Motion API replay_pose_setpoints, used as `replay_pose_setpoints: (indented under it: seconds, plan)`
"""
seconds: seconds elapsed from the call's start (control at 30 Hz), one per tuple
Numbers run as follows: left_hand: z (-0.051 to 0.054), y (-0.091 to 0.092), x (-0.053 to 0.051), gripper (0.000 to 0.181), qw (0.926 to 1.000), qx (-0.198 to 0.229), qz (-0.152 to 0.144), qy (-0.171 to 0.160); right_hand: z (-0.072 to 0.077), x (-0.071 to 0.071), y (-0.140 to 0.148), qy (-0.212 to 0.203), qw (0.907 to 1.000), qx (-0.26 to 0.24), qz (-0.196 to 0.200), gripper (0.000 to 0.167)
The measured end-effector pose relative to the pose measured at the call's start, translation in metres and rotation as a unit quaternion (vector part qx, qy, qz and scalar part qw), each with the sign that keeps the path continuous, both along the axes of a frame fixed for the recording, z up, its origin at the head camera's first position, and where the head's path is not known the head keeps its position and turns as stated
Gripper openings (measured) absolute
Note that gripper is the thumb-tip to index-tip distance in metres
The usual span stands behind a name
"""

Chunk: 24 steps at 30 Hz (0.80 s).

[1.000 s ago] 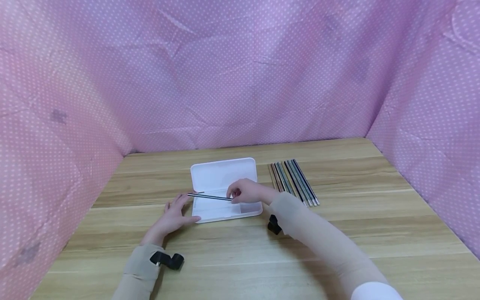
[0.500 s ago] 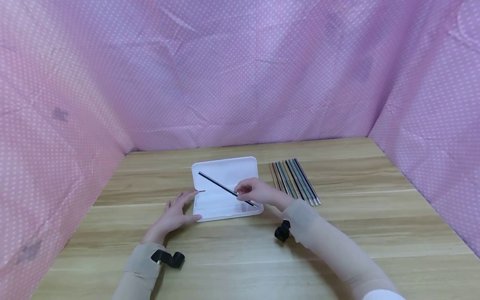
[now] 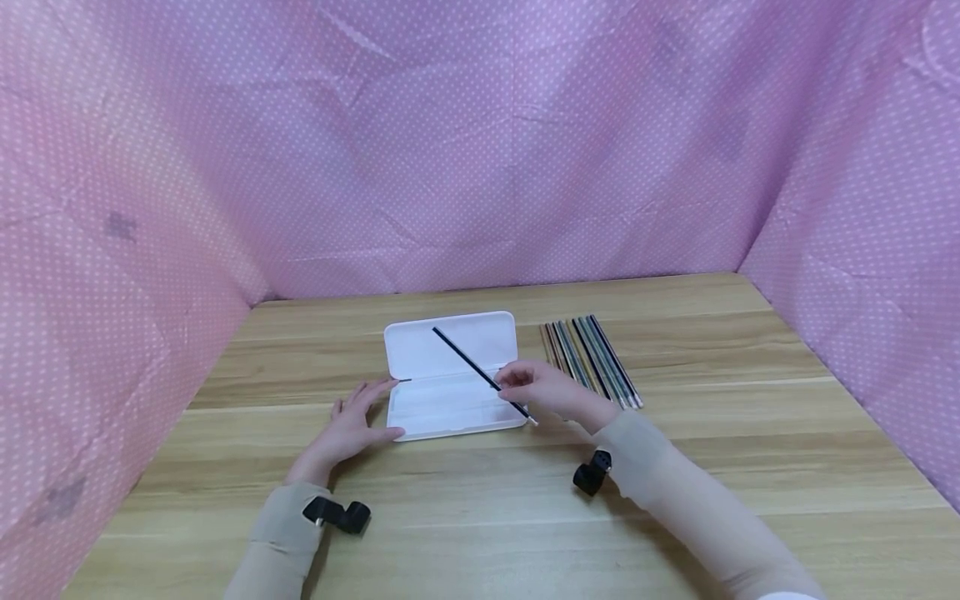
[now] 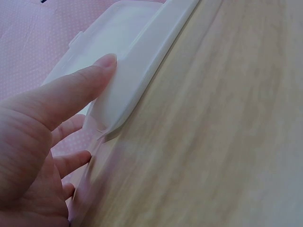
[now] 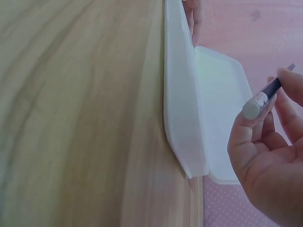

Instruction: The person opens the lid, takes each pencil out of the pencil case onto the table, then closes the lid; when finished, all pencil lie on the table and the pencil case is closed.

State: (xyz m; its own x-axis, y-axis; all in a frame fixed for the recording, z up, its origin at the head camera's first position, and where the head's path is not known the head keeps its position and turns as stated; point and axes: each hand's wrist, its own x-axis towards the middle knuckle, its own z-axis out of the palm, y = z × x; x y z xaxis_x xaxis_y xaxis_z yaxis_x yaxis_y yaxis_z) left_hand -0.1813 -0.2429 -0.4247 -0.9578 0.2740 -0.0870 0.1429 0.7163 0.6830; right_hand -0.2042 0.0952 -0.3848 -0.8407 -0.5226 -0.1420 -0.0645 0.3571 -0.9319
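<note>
A white pencil case (image 3: 442,407) lies with its lid (image 3: 452,343) laid back on the wooden table. My left hand (image 3: 348,429) is at its left end, fingers spread. In the left wrist view the thumb rests on the case's near wall (image 4: 147,61); the other fingers reach along the end. Between thumb and fingers my right hand (image 3: 543,387) pinches a dark pencil (image 3: 468,360) with a pale eraser end. The pencil slants above the case's right half, its eraser end toward me. In the right wrist view that eraser end (image 5: 253,109) points at the camera.
Right of the case, several pencils (image 3: 592,358) lie side by side in a row, partly behind my right hand. Pink dotted cloth (image 3: 480,167) hangs around the back and sides of the table (image 3: 465,517).
My right hand has moved right with the pencil. The pencil has turned from nearly level to a steep slant, its far tip now over the lid. My left hand has stayed put.
</note>
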Motion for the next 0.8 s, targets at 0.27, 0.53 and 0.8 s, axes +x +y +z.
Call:
replay_pose_setpoints:
  seconds: [0.27, 0.53, 0.8]
  plan:
    - [0.000, 0.000, 0.001, 0.081, 1.0000, 0.001, -0.002, 0.004, -0.005, 0.000, 0.019, -0.011, 0.9996, -0.021, -0.018, 0.025]
    - [0.000, 0.001, 0.002, 0.081, 1.0000, 0.005, -0.004, 0.007, -0.008, 0.003, 0.046, -0.023, 0.9986, -0.031, -0.035, 0.029]
    - [0.000, 0.001, 0.003, 0.082, 1.0000, 0.006, -0.003, 0.005, -0.010, 0.001, 0.074, -0.029, 0.9966, -0.013, -0.076, 0.038]
